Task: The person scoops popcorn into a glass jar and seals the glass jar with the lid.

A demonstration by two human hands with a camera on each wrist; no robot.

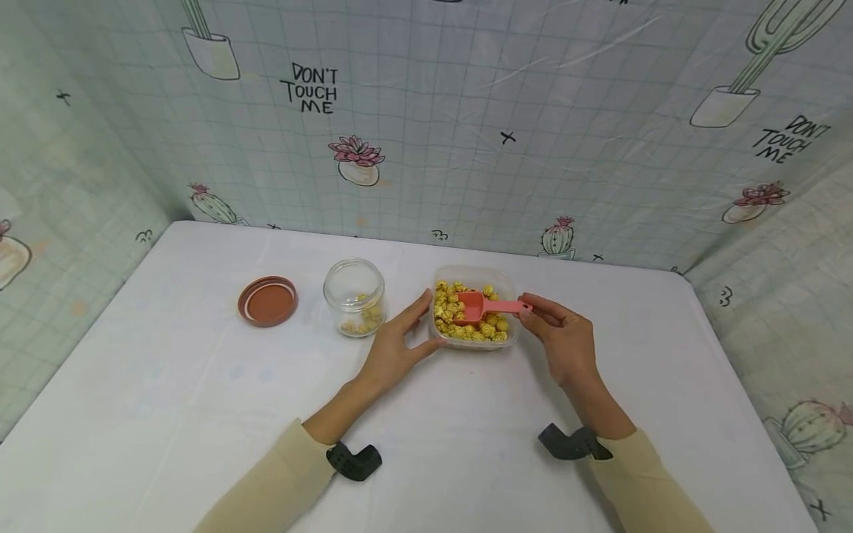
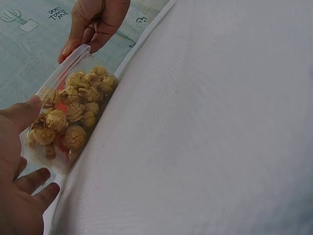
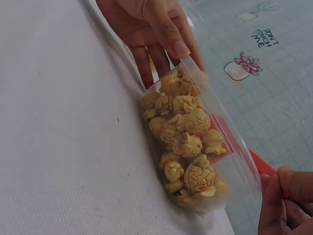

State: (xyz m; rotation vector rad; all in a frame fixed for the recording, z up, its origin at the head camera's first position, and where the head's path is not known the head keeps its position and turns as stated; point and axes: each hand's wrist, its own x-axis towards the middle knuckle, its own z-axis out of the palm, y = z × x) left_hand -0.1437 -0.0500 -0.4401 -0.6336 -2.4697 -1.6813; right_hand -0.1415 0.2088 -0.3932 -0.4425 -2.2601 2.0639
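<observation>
A clear plastic container (image 1: 472, 345) on the white table holds yellow popcorn (image 1: 489, 331). My left hand (image 1: 393, 348) rests against the container's left side, its thumb and fingers spread along the wall; in the left wrist view the thumb touches the rim. With my right hand (image 1: 563, 337) I pinch the handle end of a small red scoop (image 1: 472, 307), whose bowl lies among the popcorn. Through the wall in the right wrist view the popcorn (image 3: 188, 142) hides part of the scoop (image 3: 227, 137).
Left of the container stands a clear round jar (image 1: 354, 296), without its lid, with some popcorn at the bottom. Farther left a brown round lid (image 1: 268, 301) lies on the table (image 1: 426, 444). A patterned cloth (image 1: 426, 111) hangs behind the table's far edge.
</observation>
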